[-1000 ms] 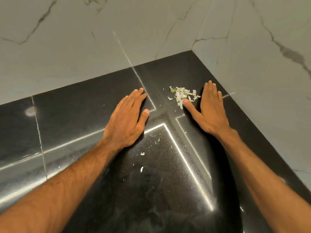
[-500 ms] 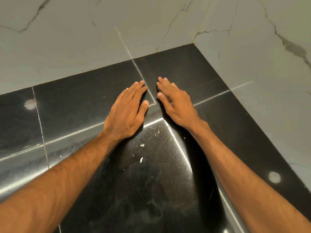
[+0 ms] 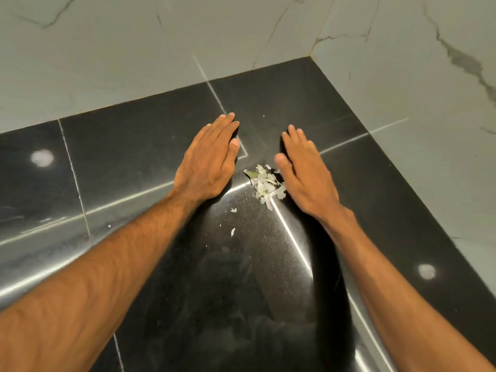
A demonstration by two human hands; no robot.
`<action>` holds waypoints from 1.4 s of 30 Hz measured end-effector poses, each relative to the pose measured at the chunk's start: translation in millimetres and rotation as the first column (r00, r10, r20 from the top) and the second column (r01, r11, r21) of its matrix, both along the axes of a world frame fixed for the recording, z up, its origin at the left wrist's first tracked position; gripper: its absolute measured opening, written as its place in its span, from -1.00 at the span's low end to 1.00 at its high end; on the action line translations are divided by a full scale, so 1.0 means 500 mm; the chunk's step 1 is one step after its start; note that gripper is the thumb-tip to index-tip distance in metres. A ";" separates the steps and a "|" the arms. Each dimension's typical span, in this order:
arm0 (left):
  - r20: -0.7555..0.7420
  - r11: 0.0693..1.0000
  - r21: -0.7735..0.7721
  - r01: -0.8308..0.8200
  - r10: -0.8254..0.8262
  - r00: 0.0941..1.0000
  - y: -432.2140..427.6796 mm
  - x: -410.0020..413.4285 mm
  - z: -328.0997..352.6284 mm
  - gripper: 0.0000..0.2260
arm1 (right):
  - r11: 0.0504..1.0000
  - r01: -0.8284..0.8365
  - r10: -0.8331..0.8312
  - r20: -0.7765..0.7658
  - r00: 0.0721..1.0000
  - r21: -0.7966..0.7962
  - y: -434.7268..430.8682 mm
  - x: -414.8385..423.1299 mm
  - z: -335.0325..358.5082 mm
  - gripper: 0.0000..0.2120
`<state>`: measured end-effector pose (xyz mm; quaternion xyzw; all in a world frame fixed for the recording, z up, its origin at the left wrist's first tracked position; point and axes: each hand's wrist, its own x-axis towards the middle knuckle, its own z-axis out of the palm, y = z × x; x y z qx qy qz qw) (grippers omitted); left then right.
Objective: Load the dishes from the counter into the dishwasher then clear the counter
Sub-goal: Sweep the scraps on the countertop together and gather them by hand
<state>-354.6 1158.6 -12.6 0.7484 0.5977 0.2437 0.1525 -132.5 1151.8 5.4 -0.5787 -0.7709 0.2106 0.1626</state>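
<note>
since no dishes show anywhere on the black table (image 3: 128, 162), the step in hand looks like clearing it of crumbs. at the left, the left hand (image 3: 208, 162) lies palm down with fingers straight and pressed together, holding nothing; its thumb side faces inward, which reads as a wall to stop bits sliding past. between the hands, nearer the right one, sits a small pile of pale scraps (image 3: 265, 186), where two bright reflected lines meet. a few loose flakes (image 3: 233, 232) lie apart from it, closer to the person, and would likely need a second pass. at the right, the right hand (image 3: 306, 173) is likewise flat and empty, fingers straight, thumb out, its thumb edge touching the pile; it is a little blurred. that placing suits sweeping the scraps toward the left hand. a marbled wall (image 3: 402, 76) closes the corner behind and to the right.
</note>
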 end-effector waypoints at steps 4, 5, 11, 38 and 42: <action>0.028 1.000 -0.002 -0.013 0.013 1.000 0.001 -0.002 -0.005 -0.52 | 0.987 -0.161 0.161 0.091 0.983 -0.014 -0.077 -0.060 -0.009 -0.35; 0.040 1.000 -0.004 -0.015 0.015 0.999 0.002 -0.002 -0.005 -0.52 | 0.979 -0.204 0.204 0.109 0.973 -0.010 -0.108 -0.070 -0.007 -0.36; 0.079 1.000 -0.007 -0.016 0.017 0.997 0.003 -0.002 -0.007 -0.52 | 0.935 -0.350 0.337 -0.161 0.928 -0.058 -0.227 -0.065 0.018 -0.47; 0.325 1.000 -0.015 -0.013 0.017 0.945 -0.007 -0.018 0.015 -0.48 | 0.944 -0.330 0.330 -0.089 0.940 0.022 -0.269 -0.093 -0.018 -0.54; 0.173 0.982 -0.054 0.182 -0.171 0.970 -0.075 -0.034 0.014 -0.43 | 0.952 -0.305 0.294 -0.166 0.941 -0.040 -0.350 -0.099 -0.013 -0.56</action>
